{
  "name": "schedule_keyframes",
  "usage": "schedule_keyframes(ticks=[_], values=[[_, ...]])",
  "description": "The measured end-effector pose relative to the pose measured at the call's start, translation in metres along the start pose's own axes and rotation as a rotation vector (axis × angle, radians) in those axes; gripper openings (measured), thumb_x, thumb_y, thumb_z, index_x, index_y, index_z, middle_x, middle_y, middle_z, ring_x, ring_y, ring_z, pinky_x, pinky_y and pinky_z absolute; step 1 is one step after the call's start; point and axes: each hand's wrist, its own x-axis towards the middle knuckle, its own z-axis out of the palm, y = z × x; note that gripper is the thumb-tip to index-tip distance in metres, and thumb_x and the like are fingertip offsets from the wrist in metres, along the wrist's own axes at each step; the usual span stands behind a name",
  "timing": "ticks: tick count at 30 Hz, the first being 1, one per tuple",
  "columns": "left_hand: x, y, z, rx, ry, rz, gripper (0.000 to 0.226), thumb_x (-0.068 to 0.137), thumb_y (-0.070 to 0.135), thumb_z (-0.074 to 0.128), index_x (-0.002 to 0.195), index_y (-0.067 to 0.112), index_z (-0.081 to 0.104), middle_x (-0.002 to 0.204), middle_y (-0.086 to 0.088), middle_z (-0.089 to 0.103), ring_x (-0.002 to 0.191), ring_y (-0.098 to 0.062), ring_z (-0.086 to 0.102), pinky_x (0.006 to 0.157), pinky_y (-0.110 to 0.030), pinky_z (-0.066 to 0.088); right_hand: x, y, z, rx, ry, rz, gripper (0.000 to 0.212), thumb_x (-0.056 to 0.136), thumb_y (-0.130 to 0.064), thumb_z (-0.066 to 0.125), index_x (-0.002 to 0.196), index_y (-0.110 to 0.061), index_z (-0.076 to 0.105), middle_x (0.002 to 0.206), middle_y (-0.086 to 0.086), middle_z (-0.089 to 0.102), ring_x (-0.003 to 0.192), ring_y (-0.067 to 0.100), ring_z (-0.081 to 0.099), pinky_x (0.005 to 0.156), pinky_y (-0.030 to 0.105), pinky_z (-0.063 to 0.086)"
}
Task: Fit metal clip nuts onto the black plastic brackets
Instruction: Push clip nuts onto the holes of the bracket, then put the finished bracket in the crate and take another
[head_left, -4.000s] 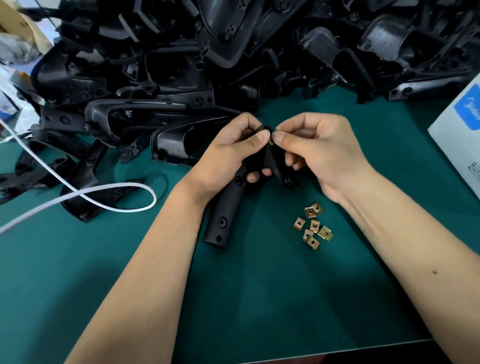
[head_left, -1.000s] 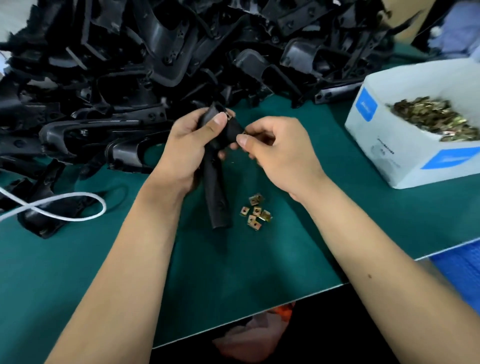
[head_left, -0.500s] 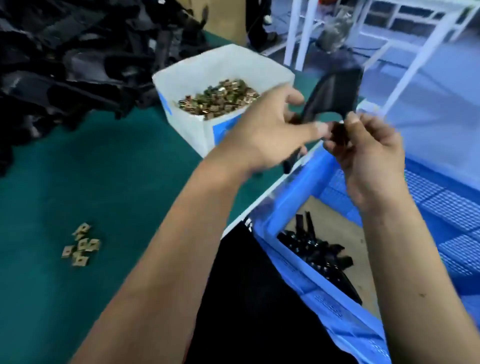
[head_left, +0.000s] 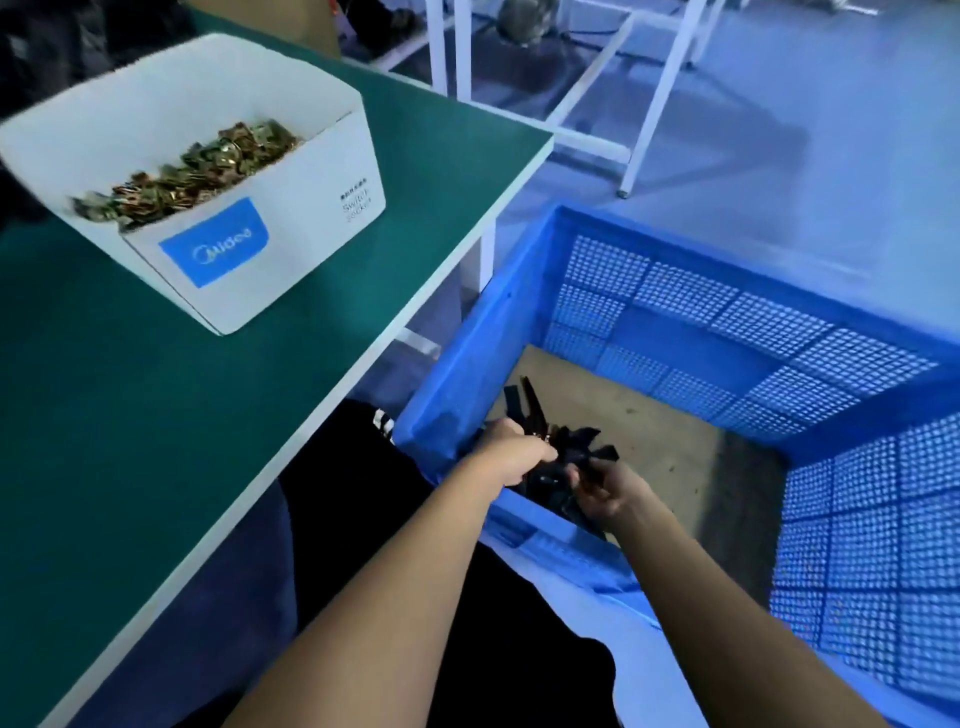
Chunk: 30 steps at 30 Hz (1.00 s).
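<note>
Both my hands reach down into a blue mesh crate (head_left: 691, 332) beside the table. My left hand (head_left: 511, 454) and my right hand (head_left: 605, 491) both grip a black plastic bracket (head_left: 582, 449), held low inside the crate over a few other black brackets (head_left: 524, 405) lying on its brown floor. A metal glint shows at the bracket's end by my left fingers. A white box (head_left: 291, 218) heaped with brass clip nuts (head_left: 192, 171) stands on the green table.
The green table (head_left: 130, 441) ends in a white edge just left of the crate. White metal frame legs (head_left: 654, 98) stand on the blue-grey floor behind. Dark clothing on my lap shows below the arms.
My view has swung right from the table to the crate. Both hands carried the bracket off the table and lowered it from above the crate rim down into it.
</note>
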Motion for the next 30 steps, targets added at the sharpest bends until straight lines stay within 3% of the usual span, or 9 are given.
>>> schedule_keyframes(ticks=[3, 6, 8, 12, 16, 19, 23, 27, 30], values=[[0.004, -0.004, 0.002, 0.185, 0.067, 0.030, 0.061, 0.086, 0.031, 0.078, 0.138, 0.009, 0.054, 0.140, -0.010, 0.055, 0.129, -0.029, 0.055, 0.105, -0.036, 0.048, 0.004, 0.010, 0.000, -0.082, 0.005, -0.009, 0.014, 0.109, -0.016, 0.049, 0.105, -0.005, 0.055, 0.091, 0.018, 0.061, 0.066, 0.028, 0.069, 0.052, 0.034, 0.054], [0.003, 0.002, -0.004, 0.269, 0.125, 0.102, 0.038, 0.084, 0.035, 0.075, 0.115, 0.018, 0.062, 0.109, 0.003, 0.061, 0.108, -0.024, 0.059, 0.084, -0.031, 0.046, 0.006, 0.009, 0.010, -0.073, 0.024, -0.004, 0.034, 0.109, -0.014, 0.050, 0.137, 0.005, 0.050, 0.127, 0.024, 0.063, 0.100, 0.032, 0.070, 0.066, 0.033, 0.061], [-0.003, 0.013, -0.009, 0.276, 0.155, 0.189, 0.017, 0.083, 0.033, 0.073, 0.093, 0.024, 0.062, 0.094, 0.008, 0.063, 0.097, -0.020, 0.062, 0.076, -0.029, 0.049, -0.003, 0.005, 0.023, -0.092, 0.028, -0.047, 0.037, 0.109, -0.014, 0.047, 0.141, 0.006, 0.047, 0.135, 0.025, 0.059, 0.092, 0.034, 0.066, 0.076, 0.038, 0.058], [-0.030, 0.047, -0.020, 0.280, 0.186, 0.435, 0.033, 0.089, 0.030, 0.074, 0.119, 0.021, 0.068, 0.116, 0.004, 0.071, 0.111, -0.018, 0.066, 0.099, -0.034, 0.053, -0.048, -0.006, 0.064, -0.152, -0.048, -0.242, 0.011, 0.103, -0.004, 0.044, 0.100, -0.004, 0.055, 0.091, 0.016, 0.062, 0.065, 0.024, 0.059, 0.054, 0.029, 0.052], [-0.080, 0.078, -0.038, 0.242, 0.230, 0.762, 0.019, 0.091, 0.015, 0.072, 0.110, 0.017, 0.072, 0.105, 0.005, 0.074, 0.099, -0.011, 0.069, 0.096, -0.033, 0.055, -0.117, -0.025, 0.111, -0.195, -0.007, -0.682, 0.021, 0.094, 0.006, 0.051, 0.079, -0.009, 0.051, 0.072, 0.009, 0.054, 0.061, 0.020, 0.052, 0.051, 0.029, 0.045], [-0.130, 0.084, -0.073, 0.075, 0.441, 1.068, 0.014, 0.087, 0.005, 0.072, 0.098, 0.012, 0.074, 0.089, 0.007, 0.073, 0.070, 0.006, 0.060, 0.075, -0.018, 0.053, -0.186, -0.016, 0.151, -0.262, -0.157, -1.104, 0.024, 0.089, 0.002, 0.055, 0.074, -0.016, 0.056, 0.076, 0.010, 0.062, 0.073, 0.023, 0.059, 0.067, 0.037, 0.052], [-0.196, 0.049, -0.145, -0.247, 0.706, 1.277, 0.009, 0.089, 0.001, 0.067, 0.086, 0.010, 0.069, 0.074, 0.007, 0.067, 0.064, -0.002, 0.059, 0.062, -0.019, 0.048, -0.268, 0.059, 0.198, -0.448, -0.448, -1.606, 0.022, 0.089, -0.008, 0.058, 0.086, -0.030, 0.063, 0.082, 0.000, 0.066, 0.076, 0.015, 0.062, 0.072, 0.037, 0.054], [-0.250, -0.024, -0.233, -0.270, 1.283, 1.145, 0.014, 0.090, 0.011, 0.063, 0.076, 0.011, 0.066, 0.066, 0.007, 0.062, 0.060, -0.009, 0.056, 0.059, -0.028, 0.046, -0.311, 0.174, 0.230, -0.994, -0.900, -1.622, 0.007, 0.095, -0.017, 0.059, 0.101, -0.020, 0.061, 0.081, 0.004, 0.070, 0.075, 0.026, 0.069, 0.065, 0.044, 0.052], [-0.284, -0.088, -0.288, -0.248, 1.659, 0.814, 0.015, 0.092, 0.017, 0.063, 0.080, 0.011, 0.068, 0.068, 0.006, 0.065, 0.063, -0.014, 0.060, 0.068, -0.037, 0.052, -0.314, 0.255, 0.240, -1.776, -0.783, -1.897, 0.041, 0.094, -0.052, 0.044, 0.121, -0.021, 0.042, 0.092, 0.010, 0.064, 0.078, 0.041, 0.066, 0.052, 0.038, 0.034]])
